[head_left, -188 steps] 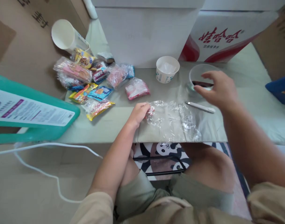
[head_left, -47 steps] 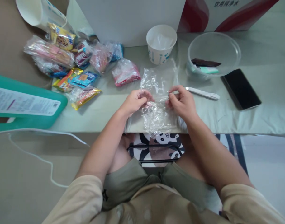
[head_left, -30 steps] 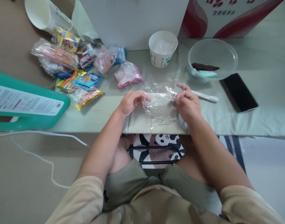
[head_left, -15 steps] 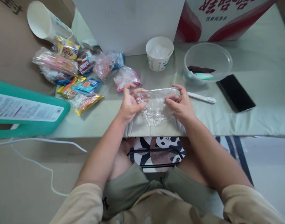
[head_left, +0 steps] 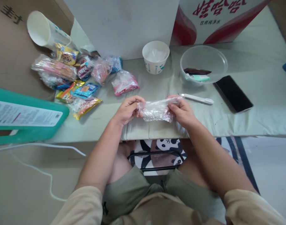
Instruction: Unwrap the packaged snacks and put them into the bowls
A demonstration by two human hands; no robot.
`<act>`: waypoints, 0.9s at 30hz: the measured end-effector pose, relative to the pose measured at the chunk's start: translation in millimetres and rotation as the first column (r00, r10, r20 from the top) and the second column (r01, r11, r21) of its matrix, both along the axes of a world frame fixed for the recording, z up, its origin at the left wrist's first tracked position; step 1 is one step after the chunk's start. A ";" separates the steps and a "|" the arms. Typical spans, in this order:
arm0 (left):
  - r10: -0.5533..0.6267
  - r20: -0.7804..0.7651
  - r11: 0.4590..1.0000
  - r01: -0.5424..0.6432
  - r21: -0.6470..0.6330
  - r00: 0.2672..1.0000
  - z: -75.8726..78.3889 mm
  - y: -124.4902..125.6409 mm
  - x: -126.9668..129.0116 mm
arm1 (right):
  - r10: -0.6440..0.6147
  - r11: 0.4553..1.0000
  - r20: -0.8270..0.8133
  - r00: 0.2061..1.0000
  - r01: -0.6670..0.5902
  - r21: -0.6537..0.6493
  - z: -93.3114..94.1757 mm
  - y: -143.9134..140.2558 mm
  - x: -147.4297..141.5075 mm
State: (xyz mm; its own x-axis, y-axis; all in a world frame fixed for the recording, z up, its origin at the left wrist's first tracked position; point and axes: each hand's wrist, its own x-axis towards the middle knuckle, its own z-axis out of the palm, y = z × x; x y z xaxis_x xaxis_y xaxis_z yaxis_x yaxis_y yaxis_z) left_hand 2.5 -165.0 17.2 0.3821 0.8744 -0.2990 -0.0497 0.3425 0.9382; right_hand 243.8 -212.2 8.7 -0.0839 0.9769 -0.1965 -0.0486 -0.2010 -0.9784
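Note:
A clear plastic bag is stretched crumpled between my two hands, over the front edge of the table. Its left end is pinched by my left hand, thumb against fingers. My right hand grips the other end. Just beyond my right hand lies a white utility knife. A pink-and-clear wrapped packet rests past my left hand. Straight ahead stands a paper cup with some clear plastic inside.
Several wrapped snacks are heaped at the left, near a tipped paper bucket and a green jug. To the right are a clear round bowl holding small packets and a black phone. A white carton stands behind.
Both hands have closed further on the plastic bag. The bag, spread taller before, is now gathered into a narrower strip. The whole view has shifted slightly.

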 end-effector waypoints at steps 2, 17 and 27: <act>0.016 0.060 0.999 -0.014 -0.028 0.998 0.9 2.2 -2.2 | 0.018 1.000 -0.098 0.995 -0.016 0.018 2.6 -0.9 2.3; 0.464 -0.237 0.697 -0.187 0.693 0.854 -5.0 -22.9 30.6 | -0.090 0.996 0.081 0.993 0.090 0.001 -0.8 -6.5 -25.3; 0.096 0.104 0.979 -0.113 0.168 0.990 -8.3 -23.9 43.2 | -0.182 0.974 0.026 0.983 0.176 0.143 -2.2 -10.7 -31.2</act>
